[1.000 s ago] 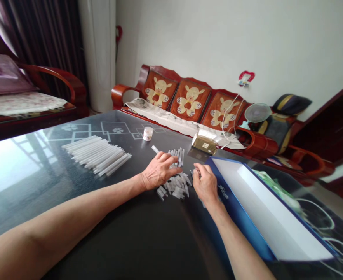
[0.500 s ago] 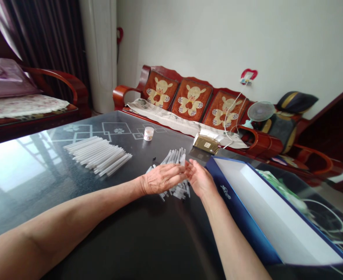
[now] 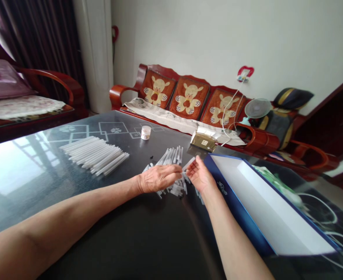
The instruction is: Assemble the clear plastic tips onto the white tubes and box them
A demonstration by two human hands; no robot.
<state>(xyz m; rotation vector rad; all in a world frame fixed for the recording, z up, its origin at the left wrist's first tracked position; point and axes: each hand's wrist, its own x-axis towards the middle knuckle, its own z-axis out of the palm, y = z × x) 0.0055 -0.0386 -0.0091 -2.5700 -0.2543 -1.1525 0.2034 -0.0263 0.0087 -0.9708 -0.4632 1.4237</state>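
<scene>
The left hand (image 3: pixel 159 178) lies palm down over a loose heap of short white tubes (image 3: pixel 175 189), its fingers (image 3: pixel 173 170) straight and pressed together, their tips just short of the right hand. Whether they are holding any tubes, I cannot tell. The right hand (image 3: pixel 199 175) is turned palm up and tilted, its fingers (image 3: pixel 198 163) close together, with one white tube (image 3: pixel 189 163) angled up to the fingertips. Touching, yes, but a real pinch cannot be told from this view.

Just behind the heap, a fanned bunch of longer tubes (image 3: pixel 171 156) lies on the dark glass table (image 3: pixel 130 233). Farther left sits a neat row of long tubes (image 3: pixel 94 154), well apart from the hands.

Room is tight on the right: a white-lined blue box (image 3: pixel 235 198) sits just beside the right wrist, its blue wall close by. On the left and toward the near edge, bare glass stretches wide open. Near the far edge stand a small jar (image 3: pixel 145 132) and a gold packet (image 3: pixel 203 140) — both clear of the hands.
</scene>
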